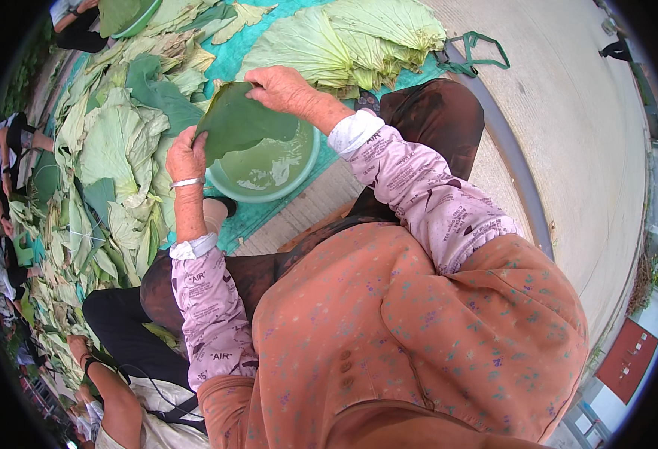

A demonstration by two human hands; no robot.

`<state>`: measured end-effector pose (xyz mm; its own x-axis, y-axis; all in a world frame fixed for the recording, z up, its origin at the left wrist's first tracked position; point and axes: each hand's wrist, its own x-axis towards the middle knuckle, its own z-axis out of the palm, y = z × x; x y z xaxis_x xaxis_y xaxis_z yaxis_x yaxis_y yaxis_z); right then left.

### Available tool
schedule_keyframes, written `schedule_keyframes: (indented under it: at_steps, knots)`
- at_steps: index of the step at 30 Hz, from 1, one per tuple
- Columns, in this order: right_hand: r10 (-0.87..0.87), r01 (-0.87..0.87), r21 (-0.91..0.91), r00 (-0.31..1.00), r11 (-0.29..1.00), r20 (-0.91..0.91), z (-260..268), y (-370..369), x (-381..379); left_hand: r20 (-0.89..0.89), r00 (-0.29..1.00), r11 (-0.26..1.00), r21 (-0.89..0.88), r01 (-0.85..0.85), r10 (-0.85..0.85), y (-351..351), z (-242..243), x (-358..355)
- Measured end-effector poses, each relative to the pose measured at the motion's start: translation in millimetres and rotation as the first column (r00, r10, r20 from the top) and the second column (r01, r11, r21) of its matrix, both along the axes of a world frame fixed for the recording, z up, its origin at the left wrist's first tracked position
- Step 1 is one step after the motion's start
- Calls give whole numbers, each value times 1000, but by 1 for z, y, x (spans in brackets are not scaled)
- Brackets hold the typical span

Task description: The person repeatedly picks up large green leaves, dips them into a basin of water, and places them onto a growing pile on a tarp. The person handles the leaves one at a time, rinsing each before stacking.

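Note:
A large green leaf, probably a lotus leaf, is stretched between my two hands. My left hand, with a silver bangle at the wrist, grips its lower left edge. My right hand pinches the upper right edge between thumb and fingers. Beneath the leaf stands a round pale green basin of water, its far side partly hidden by the leaf. Flat, layered pale leaves lie in a stack beyond my right hand. A wide heap of dried and green leaves spreads to the left of my left hand.
A teal ground sheet lies under the basin and leaves, beside ribbed concrete. A green strap rests near the stack. A co-worker's arm is at lower left; other people sit along the heap, one at top left near another green basin.

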<state>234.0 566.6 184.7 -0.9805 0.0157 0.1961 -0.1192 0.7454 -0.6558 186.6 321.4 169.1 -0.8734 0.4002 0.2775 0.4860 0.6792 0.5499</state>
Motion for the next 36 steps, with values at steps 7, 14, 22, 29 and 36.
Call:
schedule_keyframes:
  at_steps: [7, 14, 22, 29, 36]
  knots:
    - [49, -55, 47, 992, 997, 116, 4, 6, 1, 120, 993, 999, -37, 20, -15, 3, 14, 4]
    - [15, -18, 91, 999, 996, 30, -1, 5, 2, 1, 996, 995, -30, 91, -91, 3, 10, 4]
    - [6, -29, 105, 978, 994, 208, 13, 14, 6, -222, 955, 975, -147, 166, -196, 10, 24, 13]
    - [578, 418, -908, 733, 30, 357, 6, 41, 4, -287, 918, 932, -313, 180, -273, 20, 41, 23]
    - [312, 361, -925, 871, 119, 380, 41, 33, -6, -380, 887, 941, -307, 145, -261, 34, 53, 29]
